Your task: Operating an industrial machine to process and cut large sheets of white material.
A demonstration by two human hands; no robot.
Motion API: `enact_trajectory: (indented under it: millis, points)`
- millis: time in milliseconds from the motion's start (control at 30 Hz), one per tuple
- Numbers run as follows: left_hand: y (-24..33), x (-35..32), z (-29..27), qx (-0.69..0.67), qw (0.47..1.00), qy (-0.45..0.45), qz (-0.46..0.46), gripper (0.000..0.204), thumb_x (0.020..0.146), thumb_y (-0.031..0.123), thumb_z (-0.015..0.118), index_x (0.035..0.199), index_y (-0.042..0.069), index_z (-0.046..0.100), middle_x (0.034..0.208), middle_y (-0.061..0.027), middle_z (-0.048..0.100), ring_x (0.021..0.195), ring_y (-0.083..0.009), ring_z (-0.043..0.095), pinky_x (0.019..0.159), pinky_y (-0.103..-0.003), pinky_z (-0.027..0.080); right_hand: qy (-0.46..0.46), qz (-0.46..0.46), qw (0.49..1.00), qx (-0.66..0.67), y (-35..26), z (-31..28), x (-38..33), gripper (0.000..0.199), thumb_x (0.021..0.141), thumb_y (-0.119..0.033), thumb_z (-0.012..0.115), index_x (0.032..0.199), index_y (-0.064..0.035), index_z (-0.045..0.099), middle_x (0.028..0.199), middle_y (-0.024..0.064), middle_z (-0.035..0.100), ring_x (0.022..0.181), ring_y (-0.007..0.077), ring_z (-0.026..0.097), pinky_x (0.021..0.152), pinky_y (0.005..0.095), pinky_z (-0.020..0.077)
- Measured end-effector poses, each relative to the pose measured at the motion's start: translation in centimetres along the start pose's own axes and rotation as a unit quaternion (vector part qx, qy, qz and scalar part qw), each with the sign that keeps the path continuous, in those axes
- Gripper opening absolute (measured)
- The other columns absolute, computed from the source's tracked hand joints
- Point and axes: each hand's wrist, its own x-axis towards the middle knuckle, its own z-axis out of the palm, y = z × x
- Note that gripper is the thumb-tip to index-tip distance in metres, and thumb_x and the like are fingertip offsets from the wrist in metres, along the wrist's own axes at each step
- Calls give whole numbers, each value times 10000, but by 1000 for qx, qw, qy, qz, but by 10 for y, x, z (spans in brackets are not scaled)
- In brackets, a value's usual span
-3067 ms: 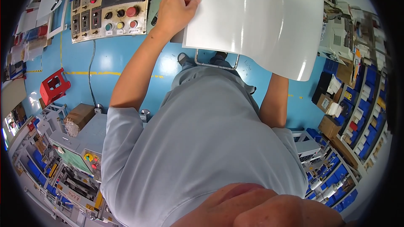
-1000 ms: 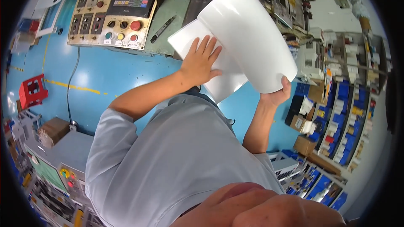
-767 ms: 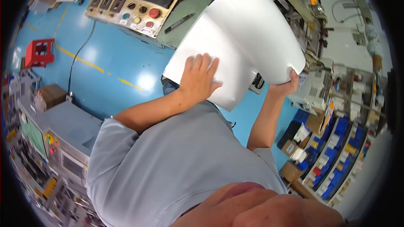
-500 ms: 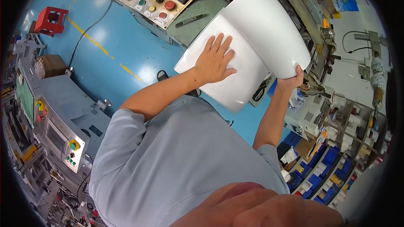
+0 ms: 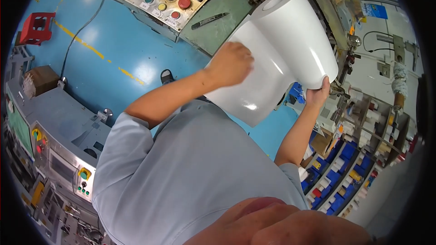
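Note:
A thick white roll of glossy sheet material [image 5: 302,36] lies at the machine's edge, its round core showing at the far end. From it a loose white sheet [image 5: 261,81] hangs toward me. My right hand [image 5: 318,92] grips the roll's near lower end, thumb up on its side. Over the sheet, near its left edge, my left hand [image 5: 230,65] is curled into a loose fist, slightly blurred. Its fingertips are tucked under and hidden, and whether the knuckles touch the sheet cannot be made out.
Beyond my left hand, a utility knife [image 5: 210,21] lies on a green surface [image 5: 215,34] beside a control panel [image 5: 154,0] with several buttons. A red stool [image 5: 37,28] stands far left on the blue floor. Parts shelves [image 5: 345,168] with blue bins are at right.
My left hand has gone from lying flat with spread fingers on the sheet to a curled fist. The roll has turned, showing its core end, and the sheet has shifted slightly.

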Motion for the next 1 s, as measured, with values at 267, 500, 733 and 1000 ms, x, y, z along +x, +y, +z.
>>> enact_trajectory:
  millis: [267,500,733,1000]
  points:
    - [-142,26,9,231,954,-24,-189,148,860,99,647,995,38,648,948,-129,664,893,-324,675,771,-436,550,207,-322,746,-545,-26,68,-60,458,937,-188,704,1316,16,549,1323,185,569,1133,251,570,983,369,442]
    - [-181,30,45,251,932,-159,-207,254,952,148,500,1110,16,649,1118,-171,673,997,-315,696,779,-429,586,-56,-454,737,-498,2,136,-71,107,865,-49,722,971,-45,705,841,85,695,712,208,654,668,299,533]
    - [-189,9,41,184,944,-137,-238,255,947,123,483,1082,-33,634,1010,-255,702,884,-386,720,756,-447,596,-73,-418,741,-520,-4,141,-80,136,840,-38,724,967,-79,697,874,54,710,736,203,672,666,300,537]
    - [-104,-21,-34,-226,899,174,-332,249,1008,207,583,1141,-2,606,872,-108,695,764,-205,671,699,-334,536,-95,-472,713,-510,-4,143,-79,170,837,-89,750,1001,-99,706,918,42,725,857,248,678,732,369,534]
